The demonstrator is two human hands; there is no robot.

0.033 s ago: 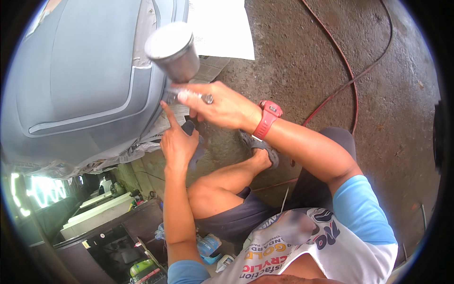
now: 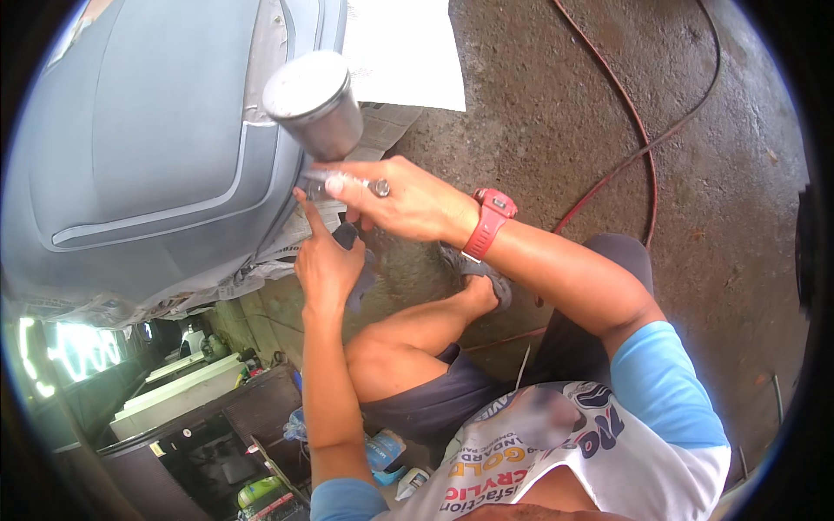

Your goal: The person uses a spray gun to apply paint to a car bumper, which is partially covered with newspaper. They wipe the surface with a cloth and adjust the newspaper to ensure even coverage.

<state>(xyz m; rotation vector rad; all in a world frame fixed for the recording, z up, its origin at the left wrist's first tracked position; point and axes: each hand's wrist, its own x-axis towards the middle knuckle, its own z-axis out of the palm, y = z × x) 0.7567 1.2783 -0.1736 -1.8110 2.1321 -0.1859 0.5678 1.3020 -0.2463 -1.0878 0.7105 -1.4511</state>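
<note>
My right hand [image 2: 408,198] is wrapped round a spray gun [image 2: 380,187]. The gun's silver cup [image 2: 328,126] stands up from it, tilted, under a whitish lid. Its front end is beside the lower right edge of a grey car body panel [image 2: 165,113]. My left hand [image 2: 328,269] is just below the gun, index finger stretched up toward the panel edge. Its other fingers curl round a dark grey piece of cloth or pad [image 2: 347,234], partly hidden. I cannot tell whether the fingertip touches the panel or the gun.
Newspaper [image 2: 391,126] and a white sheet [image 2: 404,52] lie beside the panel. A red hose [image 2: 621,95] crosses the rough concrete floor at the right. At lower left are a dark cabinet-like thing [image 2: 139,469], a green item [image 2: 257,491] and a blue-labelled container [image 2: 382,451].
The spray gun and its cup have shifted slightly down and left with my right hand. My left hand stays nearly in place.
</note>
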